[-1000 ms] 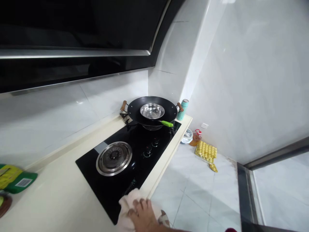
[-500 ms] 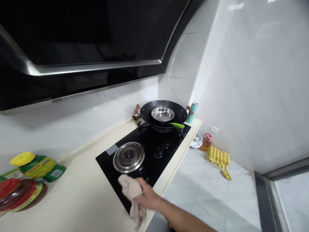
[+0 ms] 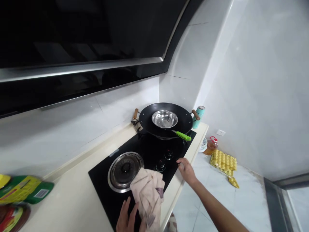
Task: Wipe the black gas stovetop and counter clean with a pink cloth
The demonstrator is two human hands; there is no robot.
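A crumpled pale pink cloth (image 3: 147, 195) lies over the front of the black glass cooktop (image 3: 102, 182), beside the left burner (image 3: 125, 172). My left hand (image 3: 129, 217) is at the bottom edge with fingers spread, at the cloth's left side; whether it touches the cloth is unclear. Over the cooktop's front edge, to the right of the control knobs (image 3: 161, 165), my right hand (image 3: 187, 172) has its fingers curled together. Anything inside them is too small to make out.
A black wok (image 3: 145, 120) sits on the far burner, holding a steel bowl (image 3: 164, 119) and a green-handled utensil (image 3: 183, 136). Behind it stands a teal flask (image 3: 198, 116). Bottles (image 3: 29, 190) lie at left. A range hood (image 3: 84, 74) hangs above. Yellow egg trays (image 3: 223, 162) are on the floor.
My right hand has let go of the cloth and moved forward and right. The cloth now lies spread on the cooktop. My left hand has come into view. The camera view has shifted slightly.
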